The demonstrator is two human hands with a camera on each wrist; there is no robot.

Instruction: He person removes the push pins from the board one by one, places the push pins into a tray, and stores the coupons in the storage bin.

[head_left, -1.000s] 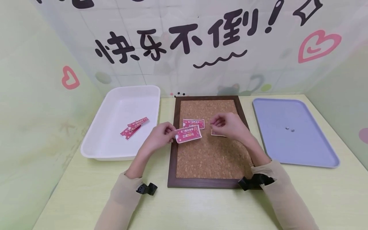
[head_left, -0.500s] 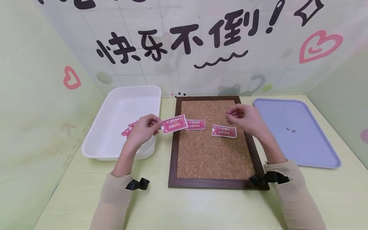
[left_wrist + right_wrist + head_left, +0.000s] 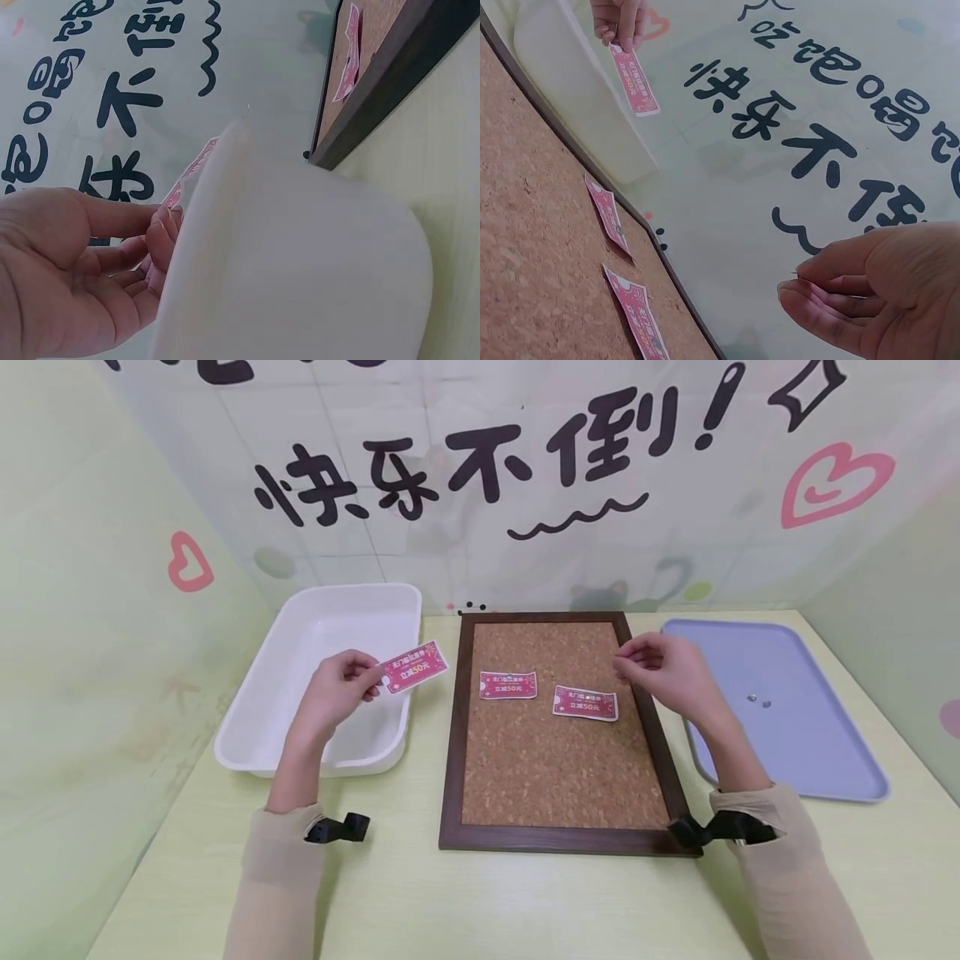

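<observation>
Pinched in my left hand [image 3: 337, 689] is a pink coupon [image 3: 414, 667], held by its left end above the right side of the white bin [image 3: 405, 727]. In the left wrist view the bin's wall hides most of this coupon. My right hand [image 3: 667, 672] is raised over the right edge of the framed cork board [image 3: 555, 777]. Between its thumb and forefinger a thumbtack [image 3: 795, 275] shows as a tiny pin tip; its head is hidden. Two more coupons lie on the cork, a left one [image 3: 508, 686] and a right one [image 3: 585, 702], each with a small tack near its top.
To the right of the board lies a blue-purple tray [image 3: 787, 743] with two small metallic tacks [image 3: 759, 700] on it. A printed curtain [image 3: 480, 560] closes off the back of the pale table [image 3: 540, 902].
My left hand has carried its coupon leftward, off the board and over the bin's side. My right hand has drawn right, uncovering the right coupon on the cork.
</observation>
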